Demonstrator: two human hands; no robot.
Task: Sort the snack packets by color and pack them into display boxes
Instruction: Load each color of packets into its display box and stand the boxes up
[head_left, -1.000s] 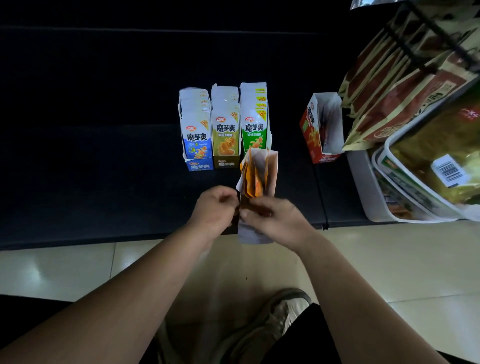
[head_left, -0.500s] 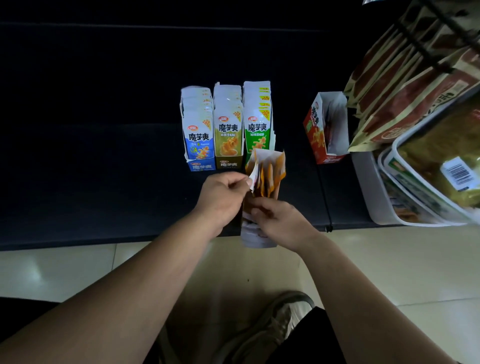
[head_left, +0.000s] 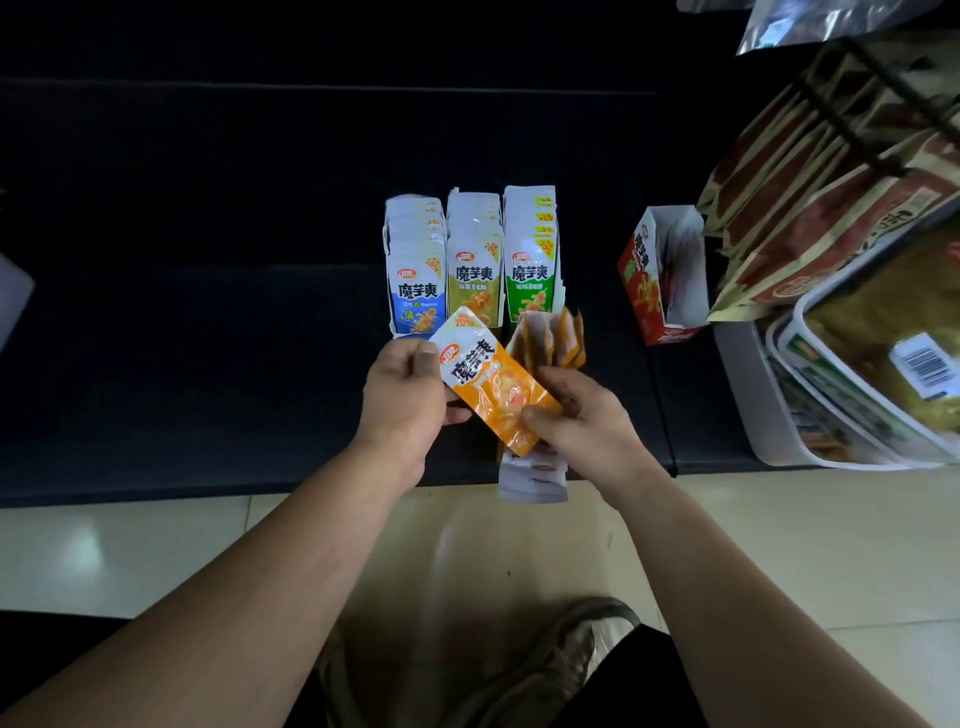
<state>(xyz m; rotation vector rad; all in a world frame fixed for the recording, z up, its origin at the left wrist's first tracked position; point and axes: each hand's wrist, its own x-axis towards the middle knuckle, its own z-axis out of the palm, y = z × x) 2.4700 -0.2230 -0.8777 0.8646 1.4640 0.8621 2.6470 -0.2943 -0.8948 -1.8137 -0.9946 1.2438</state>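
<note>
My left hand (head_left: 410, 395) pinches the top of a single orange snack packet (head_left: 491, 376), face up and tilted. My right hand (head_left: 584, 423) grips a bundle of orange packets (head_left: 550, 340), and its thumb presses the single packet's lower end. The bundle's white bottom ends (head_left: 532, 480) stick out below my hand. On the dark shelf (head_left: 208, 364) beyond stand three filled display boxes side by side: blue (head_left: 415, 278), olive-yellow (head_left: 474, 265) and green (head_left: 531, 257). A red display box (head_left: 660, 278) stands to their right, and no packets show inside it.
Large brown and red snack bags (head_left: 810, 208) hang at the upper right. Below them a white basket (head_left: 769, 410) holds packaged goods with a barcode label. The shelf's front edge runs just under my hands, above a pale tiled floor (head_left: 779, 545). A shoe (head_left: 561, 660) shows at the bottom.
My left hand has pulled one orange packet out of the bundle and turned it face up. The bundle in my right hand has shifted slightly to the right.
</note>
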